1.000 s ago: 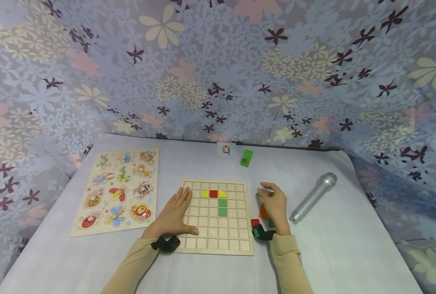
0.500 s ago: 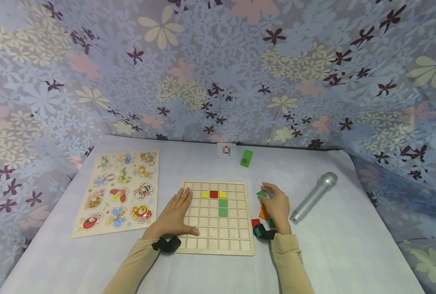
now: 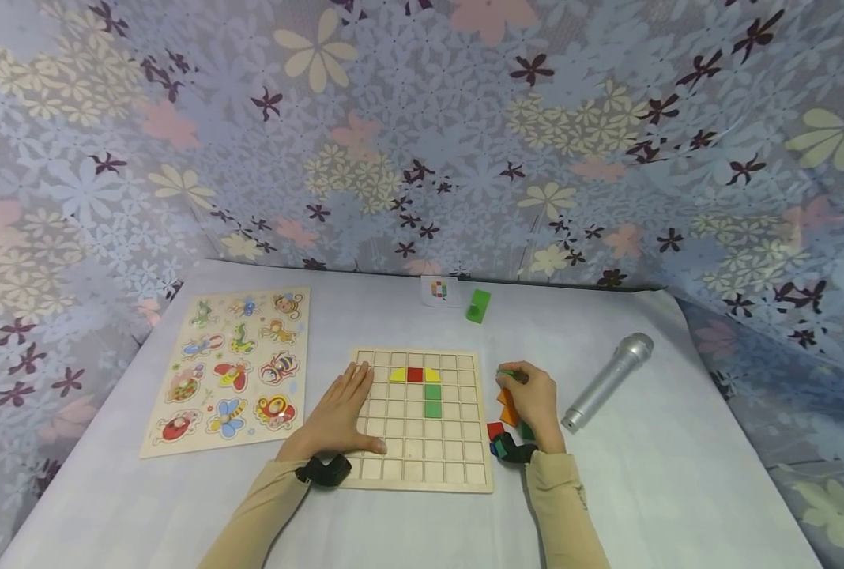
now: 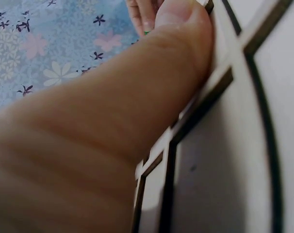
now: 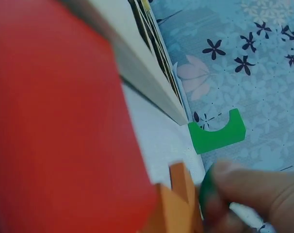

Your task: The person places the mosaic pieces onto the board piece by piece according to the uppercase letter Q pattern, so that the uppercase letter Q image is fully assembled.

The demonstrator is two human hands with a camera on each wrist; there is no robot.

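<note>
My left hand (image 3: 337, 415) lies flat with spread fingers on the left side of a wooden grid board (image 3: 411, 474). In the left wrist view, its thumb (image 4: 181, 43) rests along the grid bars. Set in the board are a red square block (image 3: 415, 375) between two yellow pieces, and two green square blocks (image 3: 432, 401) below the right one. Beyond the board's right edge, my right hand (image 3: 536, 399) pinches a small green block (image 5: 206, 189) between thumb and finger. Orange blocks (image 3: 509, 412) lie under that hand, with a red block (image 3: 495, 431) near the wrist.
A wooden insect puzzle (image 3: 226, 371) lies at the left. A silver microphone (image 3: 607, 383) is to the right of my right hand. At the back are a small pattern card (image 3: 439, 291) and a green notched block (image 3: 477, 307). A green and a blue block sit partly hidden by the right wrist strap.
My right hand's fingers have closed on the green block, which showed between them half a second ago. The orange blocks below have shifted slightly. My left hand stays in place.
</note>
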